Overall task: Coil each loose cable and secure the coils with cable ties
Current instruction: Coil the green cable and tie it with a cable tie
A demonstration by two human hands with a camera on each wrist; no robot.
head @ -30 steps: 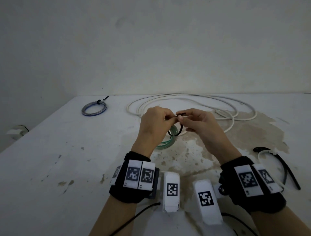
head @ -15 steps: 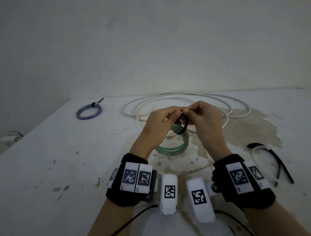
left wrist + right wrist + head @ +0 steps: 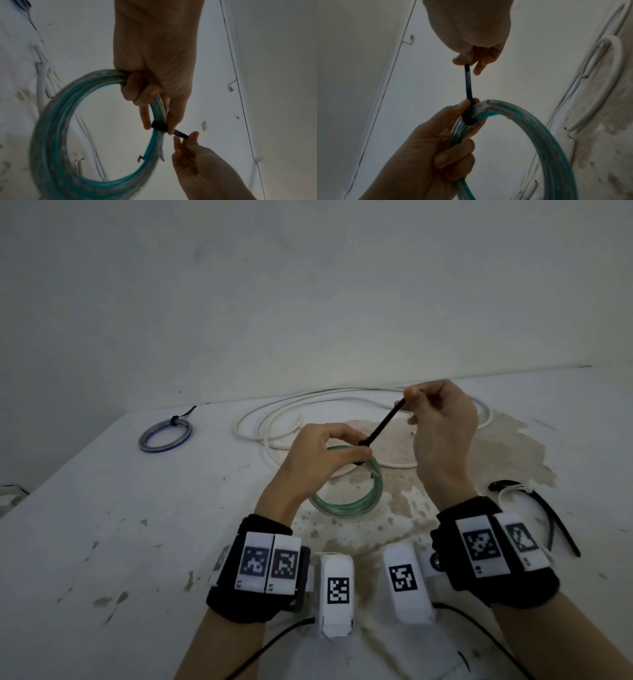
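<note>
My left hand (image 3: 329, 450) grips a coil of green translucent cable (image 3: 346, 498), held above the table; its thumb and forefinger pinch the coil at the black cable tie (image 3: 158, 125) wrapped round it. My right hand (image 3: 435, 412) pinches the tie's long black tail (image 3: 383, 424) and holds it taut, up and to the right. The left wrist view has the coil (image 3: 56, 135) hanging from my curled fingers. In the right wrist view the tail (image 3: 468, 82) runs straight from my right fingertips down to the band on the coil (image 3: 530, 128).
A loose white cable (image 3: 274, 422) sprawls across the back of the white stained table (image 3: 102, 525). A tied blue coil (image 3: 164, 434) lies at the far left. Spare black and white ties (image 3: 534, 508) lie at the right. Wall behind.
The tie was a wide loop between both hands; now it sits drawn tight round the coil. My right hand has moved up and right with the tail.
</note>
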